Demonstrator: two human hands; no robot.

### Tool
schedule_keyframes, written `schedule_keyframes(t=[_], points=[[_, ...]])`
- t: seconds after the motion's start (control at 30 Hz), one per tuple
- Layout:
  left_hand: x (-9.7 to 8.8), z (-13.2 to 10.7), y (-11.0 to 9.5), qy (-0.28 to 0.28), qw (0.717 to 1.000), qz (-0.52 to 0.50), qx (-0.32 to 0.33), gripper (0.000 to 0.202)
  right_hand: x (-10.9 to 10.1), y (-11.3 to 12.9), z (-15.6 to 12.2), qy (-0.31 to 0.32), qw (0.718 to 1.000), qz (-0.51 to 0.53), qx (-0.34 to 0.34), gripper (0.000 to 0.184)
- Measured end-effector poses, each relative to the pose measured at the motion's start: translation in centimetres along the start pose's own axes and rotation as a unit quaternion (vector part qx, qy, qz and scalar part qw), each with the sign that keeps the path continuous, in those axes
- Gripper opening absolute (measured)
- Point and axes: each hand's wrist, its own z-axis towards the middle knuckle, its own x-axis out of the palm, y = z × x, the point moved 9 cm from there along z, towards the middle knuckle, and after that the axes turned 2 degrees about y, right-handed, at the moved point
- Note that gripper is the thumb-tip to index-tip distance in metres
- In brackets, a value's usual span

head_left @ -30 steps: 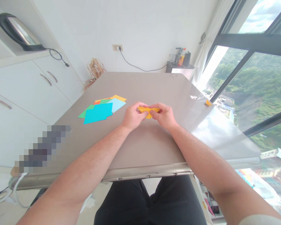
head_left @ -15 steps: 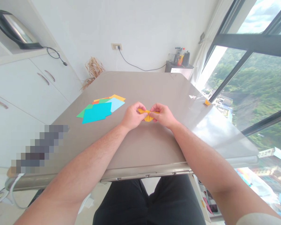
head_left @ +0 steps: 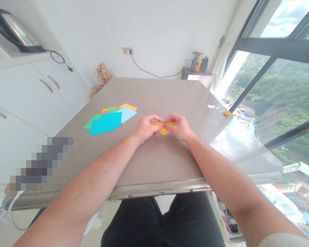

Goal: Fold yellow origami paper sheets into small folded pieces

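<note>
A small folded piece of yellow paper (head_left: 164,130) is pinched between both my hands just above the middle of the grey table (head_left: 164,161). My left hand (head_left: 145,128) grips its left end with closed fingers. My right hand (head_left: 179,126) holds the right end, thumb and fingers pressed together. Most of the paper is hidden behind my fingers.
A fan of coloured paper sheets (head_left: 109,120) in teal, green, light blue, orange and yellow lies to the left of my hands. A small orange scrap (head_left: 228,112) sits at the table's right edge by the window. White cupboards (head_left: 28,99) stand on the left.
My fingers have drawn closer together on the yellow paper, so less of it shows. The hands stay at the same spot on the table.
</note>
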Motion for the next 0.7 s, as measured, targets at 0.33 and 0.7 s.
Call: schedule_keyframes(t=[0.33, 0.7], points=[[-0.4, 0.0, -0.8, -0.018, 0.999, 0.004, 0.043, 0.020, -0.6, 0.0, 0.2, -0.009, 1.000, 0.017, 0.006, 0.014], [-1.4, 0.1, -0.7, -0.048, 0.997, -0.023, 0.049, 0.018, -0.1, 0.6, -0.2, 0.056, 0.995, 0.084, 0.014, 0.018]])
